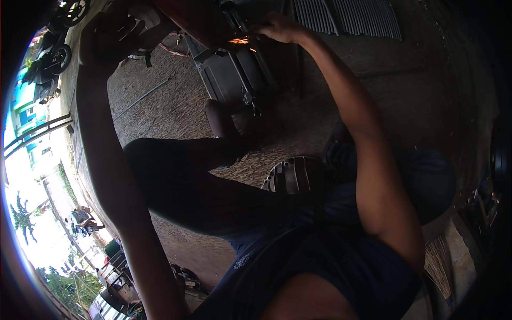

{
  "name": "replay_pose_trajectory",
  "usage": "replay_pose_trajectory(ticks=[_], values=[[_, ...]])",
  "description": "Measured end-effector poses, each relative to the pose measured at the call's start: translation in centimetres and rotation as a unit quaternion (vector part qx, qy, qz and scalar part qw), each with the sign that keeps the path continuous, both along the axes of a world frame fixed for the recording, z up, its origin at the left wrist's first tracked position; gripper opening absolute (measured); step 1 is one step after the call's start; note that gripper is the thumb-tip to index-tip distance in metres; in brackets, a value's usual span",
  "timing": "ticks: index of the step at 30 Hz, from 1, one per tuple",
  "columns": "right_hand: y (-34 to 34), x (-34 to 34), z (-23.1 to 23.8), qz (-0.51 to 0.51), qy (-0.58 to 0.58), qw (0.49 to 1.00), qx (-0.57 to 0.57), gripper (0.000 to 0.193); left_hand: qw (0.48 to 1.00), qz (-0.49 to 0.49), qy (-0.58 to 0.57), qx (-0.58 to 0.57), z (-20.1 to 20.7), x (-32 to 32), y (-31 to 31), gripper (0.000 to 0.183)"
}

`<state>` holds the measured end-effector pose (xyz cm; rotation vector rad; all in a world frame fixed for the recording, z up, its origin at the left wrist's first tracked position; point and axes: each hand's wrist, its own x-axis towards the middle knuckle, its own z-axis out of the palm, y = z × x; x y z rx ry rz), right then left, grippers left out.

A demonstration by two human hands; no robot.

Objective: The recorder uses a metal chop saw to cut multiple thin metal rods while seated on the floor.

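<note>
Head view: the red machine part, dull and shadowed, lies to the right of the left hand, its long axis slanting down rightward toward orange sparks at a dark grey base. The right hand is nearer the sparks, fingers bent; shadow prevents telling whether either grip pinches anything.

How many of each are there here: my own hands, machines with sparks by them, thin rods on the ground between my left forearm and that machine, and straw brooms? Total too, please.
Hands: 2, left hand and right hand
Machine with grey base: 1
Thin rod: 1
Straw broom: 1
Total: 5
</note>
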<state>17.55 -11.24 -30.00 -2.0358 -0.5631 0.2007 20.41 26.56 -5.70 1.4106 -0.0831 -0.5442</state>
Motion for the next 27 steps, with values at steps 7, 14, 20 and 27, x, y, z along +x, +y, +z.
replay_pose_trajectory(ticks=[7, 14, 20, 27], values=[[-0.1, 0.8, -0.5, -0.004, -0.138, 0.990, -0.037, 0.038, 0.997, -0.046, 0.046, -0.042, 0.6, 0.0, -0.1, 0.057], [-0.3, 0.4, 1.8, 0.027, -0.165, 0.983, -0.070, 0.039, 0.997, -0.046, 0.039, -0.047, 0.4, -0.4, 0.1, 0.065], [-0.6, -0.1, 3.7, 0.058, -0.113, 0.991, -0.039, 0.042, 0.997, -0.056, 0.036, -0.050, 0.5, -0.5, -0.4, 0.064], [-0.2, 1.2, 4.0, 0.058, -0.065, 0.976, -0.200, 0.039, 0.996, -0.066, 0.035, -0.055, 0.5, -0.6, -0.7, 0.057]])
